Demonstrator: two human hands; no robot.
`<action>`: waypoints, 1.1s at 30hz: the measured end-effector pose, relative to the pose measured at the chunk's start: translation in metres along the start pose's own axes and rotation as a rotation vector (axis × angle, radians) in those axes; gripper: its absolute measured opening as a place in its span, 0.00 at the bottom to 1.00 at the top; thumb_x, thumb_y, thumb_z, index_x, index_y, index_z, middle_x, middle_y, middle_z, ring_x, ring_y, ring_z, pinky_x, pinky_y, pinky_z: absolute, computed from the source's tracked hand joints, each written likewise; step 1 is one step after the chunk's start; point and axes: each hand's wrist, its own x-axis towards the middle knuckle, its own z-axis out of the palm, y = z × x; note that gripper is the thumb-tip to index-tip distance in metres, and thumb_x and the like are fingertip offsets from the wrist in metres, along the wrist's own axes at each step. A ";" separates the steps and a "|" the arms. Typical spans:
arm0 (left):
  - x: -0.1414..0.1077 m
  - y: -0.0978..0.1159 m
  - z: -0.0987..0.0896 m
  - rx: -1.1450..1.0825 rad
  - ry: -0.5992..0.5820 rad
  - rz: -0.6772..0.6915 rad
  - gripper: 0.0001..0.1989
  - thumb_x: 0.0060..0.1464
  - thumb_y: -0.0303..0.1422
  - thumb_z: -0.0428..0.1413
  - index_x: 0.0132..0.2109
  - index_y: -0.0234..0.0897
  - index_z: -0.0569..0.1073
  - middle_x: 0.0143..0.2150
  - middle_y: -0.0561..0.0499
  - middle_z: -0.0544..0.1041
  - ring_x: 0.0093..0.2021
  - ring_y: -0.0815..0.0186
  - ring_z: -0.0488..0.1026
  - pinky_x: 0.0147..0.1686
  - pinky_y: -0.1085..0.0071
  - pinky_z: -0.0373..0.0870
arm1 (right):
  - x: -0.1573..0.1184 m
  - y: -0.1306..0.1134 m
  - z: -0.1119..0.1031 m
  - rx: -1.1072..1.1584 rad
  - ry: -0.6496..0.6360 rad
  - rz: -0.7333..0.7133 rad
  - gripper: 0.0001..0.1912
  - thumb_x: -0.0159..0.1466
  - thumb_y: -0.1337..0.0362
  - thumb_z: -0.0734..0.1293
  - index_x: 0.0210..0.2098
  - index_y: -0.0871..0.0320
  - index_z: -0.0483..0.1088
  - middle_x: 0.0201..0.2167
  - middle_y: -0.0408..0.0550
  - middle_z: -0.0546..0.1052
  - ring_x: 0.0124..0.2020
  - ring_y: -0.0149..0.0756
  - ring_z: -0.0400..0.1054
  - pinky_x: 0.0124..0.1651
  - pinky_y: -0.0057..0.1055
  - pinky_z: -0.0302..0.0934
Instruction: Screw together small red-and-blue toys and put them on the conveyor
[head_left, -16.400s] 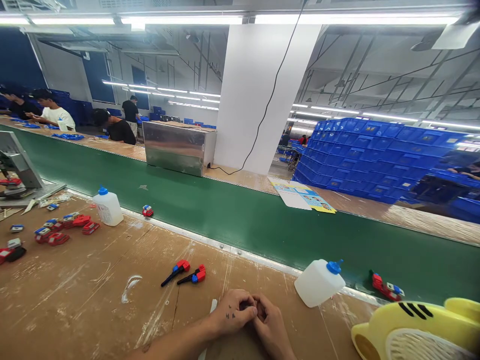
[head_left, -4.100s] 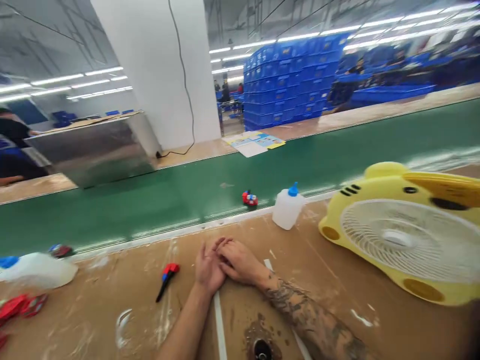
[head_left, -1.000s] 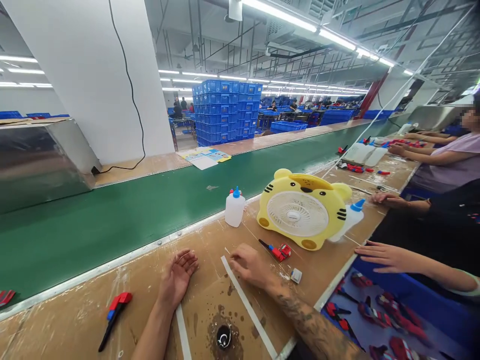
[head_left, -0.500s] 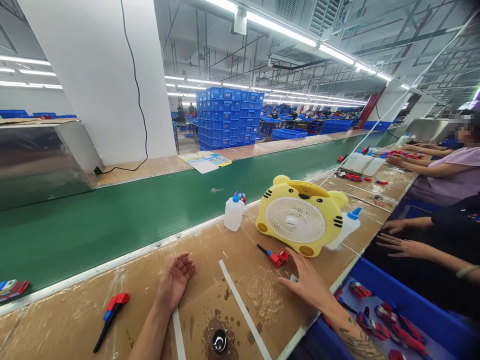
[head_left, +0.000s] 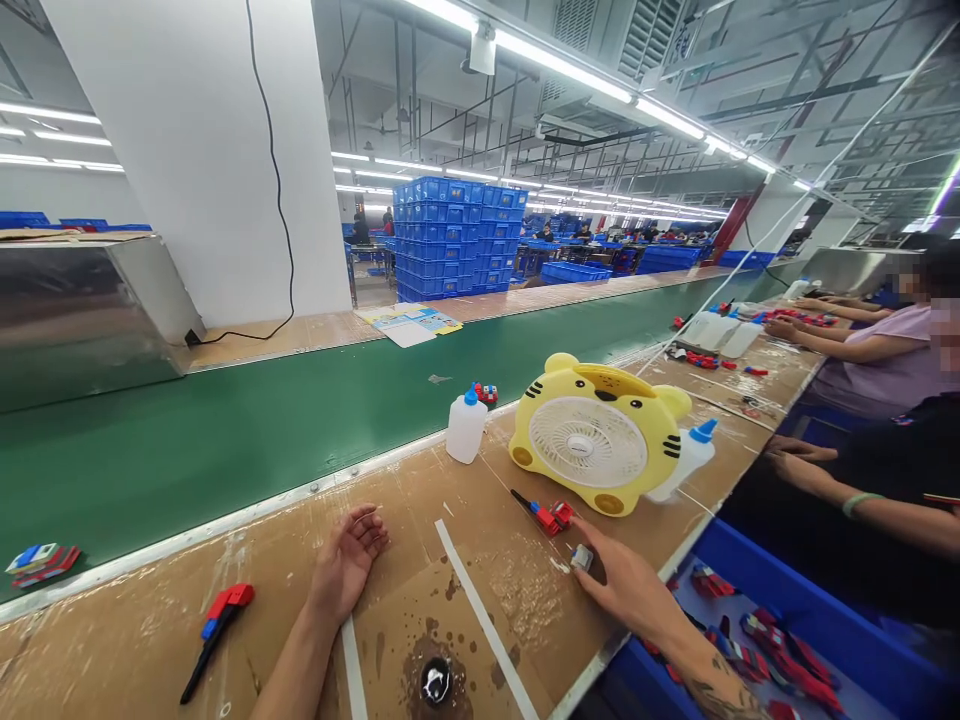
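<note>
My left hand [head_left: 352,555] rests on the cardboard-covered bench, palm turned inward, fingers loosely curled and empty. Over the bench's right side, my right hand [head_left: 619,565] has thumb and fingers apart around a small grey-white piece [head_left: 581,558]; whether it touches the piece I cannot tell. Just beyond its fingertips lies a red, blue and black plastic part [head_left: 551,517]. A similar part [head_left: 221,630] with a long black end lies left of my left hand. Between my forearms is a small black cup of clear liquid [head_left: 436,681], ringed by wet spots.
A yellow animal-faced fan [head_left: 596,440] stands between two squeeze bottles, one at its left [head_left: 466,430]. Past the bench runs a green conveyor belt [head_left: 225,430] carrying plastic parts [head_left: 43,564]. A blue bin [head_left: 847,610] of parts adjoins the right edge, near a co-worker's arms [head_left: 832,485].
My right hand has shifted slightly, and more of the grey-white piece shows. The parts on the belt have moved rightward. The nearby co-worker's hands have drawn together. My left hand stays nearly still.
</note>
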 end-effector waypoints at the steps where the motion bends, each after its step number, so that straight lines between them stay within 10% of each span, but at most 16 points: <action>1: 0.000 0.000 0.000 0.000 -0.006 0.001 0.15 0.54 0.39 0.61 0.44 0.32 0.78 0.38 0.44 0.79 0.39 0.61 0.76 0.44 0.66 0.75 | 0.002 -0.001 -0.002 -0.003 0.012 0.005 0.33 0.62 0.58 0.62 0.65 0.59 0.57 0.58 0.56 0.72 0.55 0.47 0.68 0.58 0.44 0.62; 8: -0.001 -0.001 0.002 -0.012 -0.022 0.015 0.14 0.56 0.39 0.61 0.44 0.32 0.78 0.37 0.44 0.79 0.39 0.63 0.76 0.44 0.67 0.75 | 0.038 -0.005 -0.006 0.000 0.220 0.091 0.30 0.63 0.53 0.60 0.62 0.60 0.60 0.48 0.57 0.77 0.51 0.50 0.71 0.55 0.45 0.64; 33: -0.004 -0.006 0.008 -0.021 -0.003 0.049 0.16 0.53 0.41 0.61 0.43 0.32 0.76 0.36 0.46 0.78 0.36 0.64 0.75 0.41 0.68 0.69 | 0.058 -0.003 0.032 0.057 0.190 0.175 0.50 0.54 0.40 0.63 0.65 0.68 0.52 0.60 0.67 0.67 0.58 0.58 0.64 0.60 0.49 0.58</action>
